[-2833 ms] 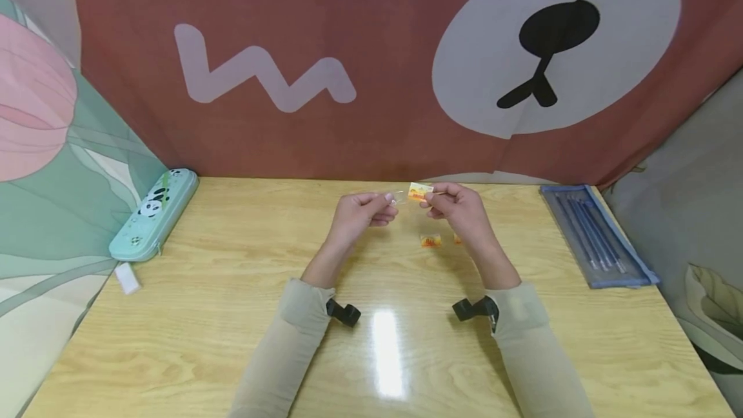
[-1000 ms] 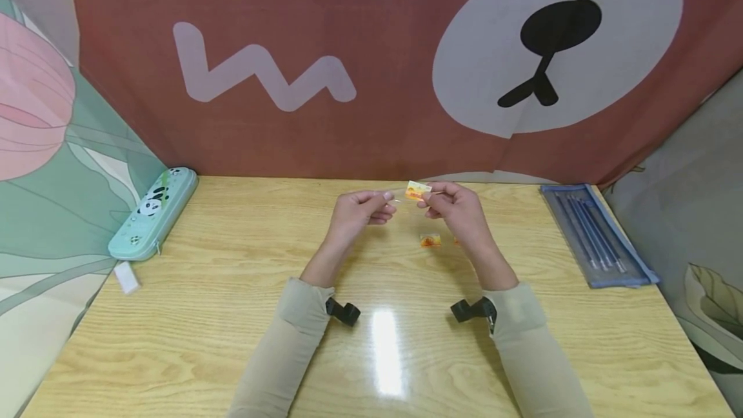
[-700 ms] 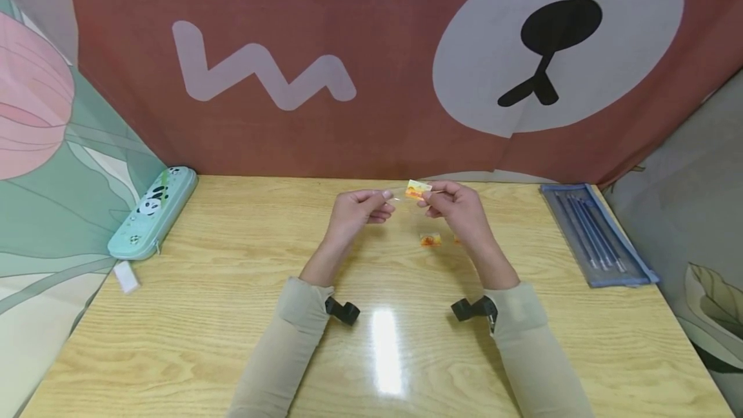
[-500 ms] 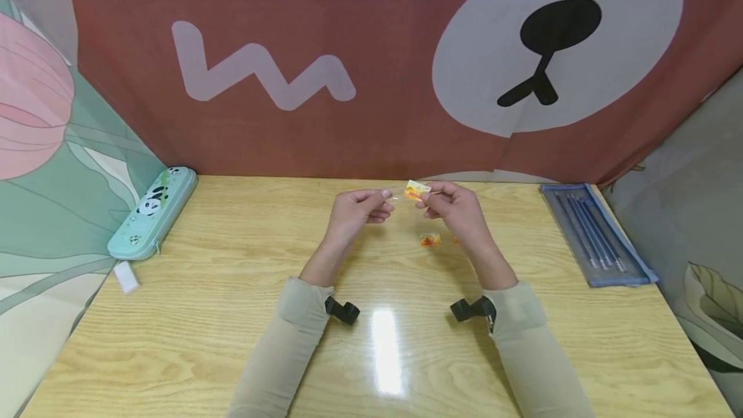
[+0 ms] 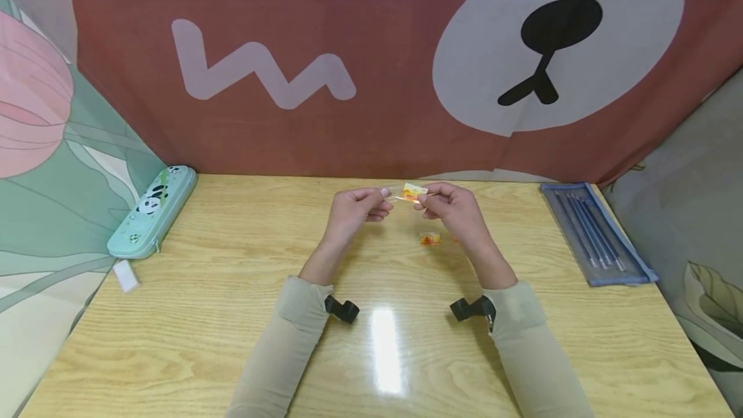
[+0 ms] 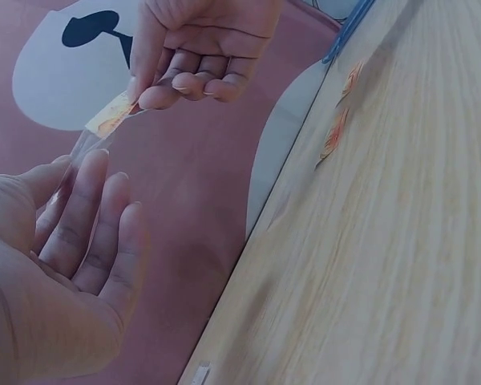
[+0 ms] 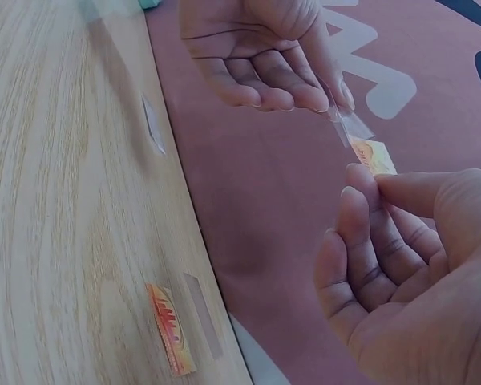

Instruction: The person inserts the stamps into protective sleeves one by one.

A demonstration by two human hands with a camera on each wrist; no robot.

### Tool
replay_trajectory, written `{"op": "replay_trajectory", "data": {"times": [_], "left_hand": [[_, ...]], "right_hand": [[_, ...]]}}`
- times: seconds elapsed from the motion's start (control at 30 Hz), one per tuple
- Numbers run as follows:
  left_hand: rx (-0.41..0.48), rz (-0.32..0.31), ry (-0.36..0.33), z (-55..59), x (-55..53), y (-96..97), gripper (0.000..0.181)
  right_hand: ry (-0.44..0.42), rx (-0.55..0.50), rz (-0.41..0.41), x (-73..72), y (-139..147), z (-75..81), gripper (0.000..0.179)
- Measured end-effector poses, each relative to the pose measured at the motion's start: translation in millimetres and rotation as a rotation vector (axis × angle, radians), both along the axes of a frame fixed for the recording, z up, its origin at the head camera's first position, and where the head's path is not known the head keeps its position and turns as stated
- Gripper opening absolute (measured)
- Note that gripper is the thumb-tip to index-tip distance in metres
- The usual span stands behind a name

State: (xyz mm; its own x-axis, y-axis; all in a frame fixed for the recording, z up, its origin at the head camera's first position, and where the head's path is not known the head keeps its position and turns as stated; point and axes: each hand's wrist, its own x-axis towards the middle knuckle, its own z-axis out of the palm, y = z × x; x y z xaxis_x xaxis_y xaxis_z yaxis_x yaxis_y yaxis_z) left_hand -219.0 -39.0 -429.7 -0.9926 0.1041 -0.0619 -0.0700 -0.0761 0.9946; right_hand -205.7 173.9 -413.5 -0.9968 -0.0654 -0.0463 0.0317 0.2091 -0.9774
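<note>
My left hand [image 5: 361, 206] pinches the end of a small clear plastic sleeve [image 6: 82, 147] between thumb and forefinger. Facing it, my right hand [image 5: 455, 207] pinches a small yellow-and-orange printed card [image 7: 372, 156] by its edge. In both wrist views the card overlaps the sleeve's near end, and the two are held up above the table's back part. Below the hands, an orange packet [image 5: 430, 238] lies on the table. A second orange packet [image 6: 351, 83] lies beyond it in the left wrist view, mostly hidden by my right wrist in the head view.
A mint panda pencil case [image 5: 153, 215] stands at the back left, with a white block [image 5: 126, 276] near the table's left edge. At the right lies a blue-edged see-through pouch [image 5: 600, 237] holding several pencils. A printed red cloth [image 5: 325, 140] hangs behind the wooden table [image 5: 220, 340].
The card in my right hand has shifted slightly left, towards the clear sleeve, and now overlaps its end. The sleeve shows more plainly stretched between the hands. The packets on the table have not moved.
</note>
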Motion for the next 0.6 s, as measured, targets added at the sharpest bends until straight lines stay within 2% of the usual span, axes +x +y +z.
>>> {"op": "replay_trajectory", "data": {"times": [0.3, 0.6], "left_hand": [[0.003, -0.005, -0.005, 0.8, 0.3, 0.3, 0.028], [0.008, -0.001, -0.002, 0.3, 0.2, -0.4, 0.028]], "right_hand": [[0.030, 0.002, -0.029, 1.2, 2.0, 2.5, 0.029], [-0.008, -0.004, -0.002, 0.8, -0.7, 2.3, 0.027]]}}
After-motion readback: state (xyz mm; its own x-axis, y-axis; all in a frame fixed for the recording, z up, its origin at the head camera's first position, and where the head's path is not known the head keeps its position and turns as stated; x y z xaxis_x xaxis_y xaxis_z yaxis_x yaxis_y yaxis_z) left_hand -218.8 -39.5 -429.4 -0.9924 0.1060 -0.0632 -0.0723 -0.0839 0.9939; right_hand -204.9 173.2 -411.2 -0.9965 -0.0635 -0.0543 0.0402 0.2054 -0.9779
